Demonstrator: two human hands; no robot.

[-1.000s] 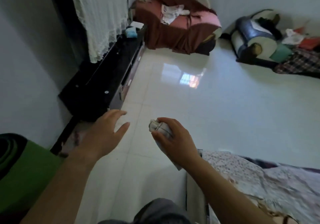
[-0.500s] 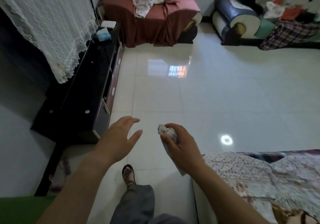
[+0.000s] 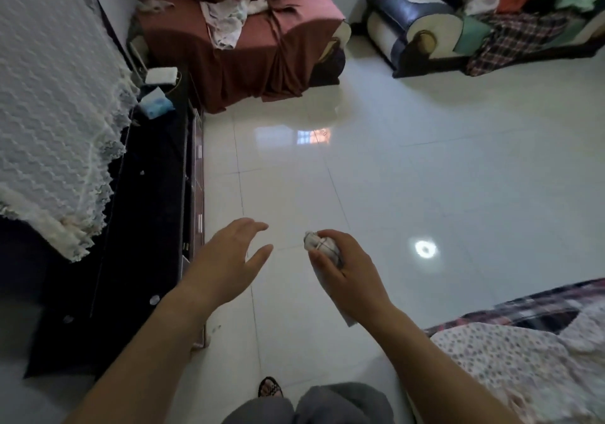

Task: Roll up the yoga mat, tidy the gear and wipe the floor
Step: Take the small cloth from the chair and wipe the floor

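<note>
Pointing forward-left, cloth (image 3: 321, 246) sits in right hand (image 3: 352, 278).

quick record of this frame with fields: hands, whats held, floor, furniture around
free hand: left hand, fingers spread, holds nothing, over the floor
holding hand: right hand, grips a bunched white cloth with thin dark lines; one end hangs below the fist
floor: glossy white tiled floor, round light spot reflected right of the right hand
left side: low black cabinet, white lace cover draped to its left
far end: armchair under a dark red cover; dark blue and cream sofa piled with clothes
near right: floral bedding
</note>
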